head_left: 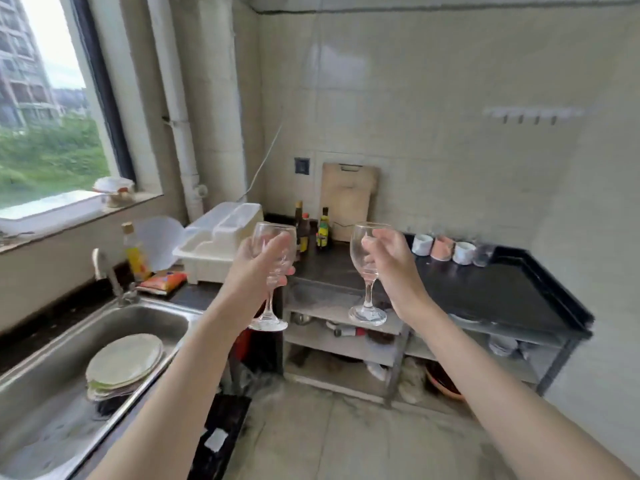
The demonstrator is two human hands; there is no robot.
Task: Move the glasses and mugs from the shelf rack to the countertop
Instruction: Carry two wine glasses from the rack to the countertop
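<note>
Wine glasses are held upright in the air, one per hand: the left hand (258, 263) wraps its fingers around the left glass (273, 252), the right hand (391, 259) around the right glass (365, 258). Three mugs (443, 249) stand on the black worktop (512, 292) beyond.

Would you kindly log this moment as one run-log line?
left hand: holds wine glass | right hand: holds second wine glass | both aloft | mugs on countertop
</note>
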